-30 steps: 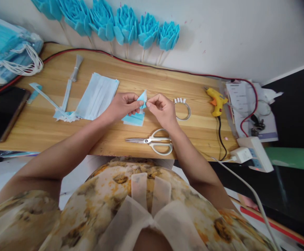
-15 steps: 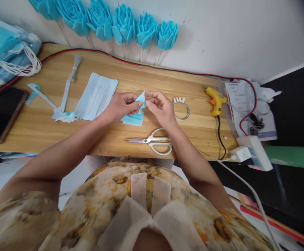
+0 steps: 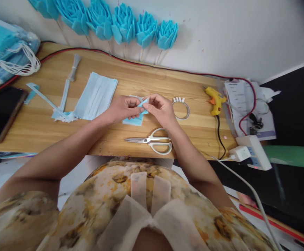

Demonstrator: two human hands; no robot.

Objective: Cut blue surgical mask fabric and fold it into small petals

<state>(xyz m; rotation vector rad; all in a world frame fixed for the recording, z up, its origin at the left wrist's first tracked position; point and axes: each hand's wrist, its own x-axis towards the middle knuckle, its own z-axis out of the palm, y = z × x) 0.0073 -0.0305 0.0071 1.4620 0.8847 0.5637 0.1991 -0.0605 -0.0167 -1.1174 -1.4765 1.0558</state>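
Between my left hand (image 3: 124, 107) and my right hand (image 3: 159, 107) is a small folded piece of light-blue mask fabric (image 3: 144, 105). Thumbs and fingers of both hands pinch it from either side, just above the table. Beneath it lie more cut blue fabric pieces (image 3: 133, 121), partly covered by my hands. A stack of flat blue mask sheets (image 3: 97, 96) rests left of my left hand. White-handled scissors (image 3: 152, 140) lie nearer me, with blades pointing left. Right of my right hand is a tape roll (image 3: 182, 109) with short white strips along its upper rim.
Several blue fabric roses (image 3: 124, 24) on sticks lean along the wall. A yellow glue gun (image 3: 215, 100) and a power strip (image 3: 255, 153) are at the right. Bagged masks (image 3: 8, 48), a phone (image 3: 4, 113) and cut strips (image 3: 65, 94) occupy the left. A red-black cable (image 3: 141, 63) runs along the back.
The small fabric piece has turned from a raised point to a flatter, slanted fold. My fingers have shifted slightly around it, uncovering more of the pieces behind my hands.
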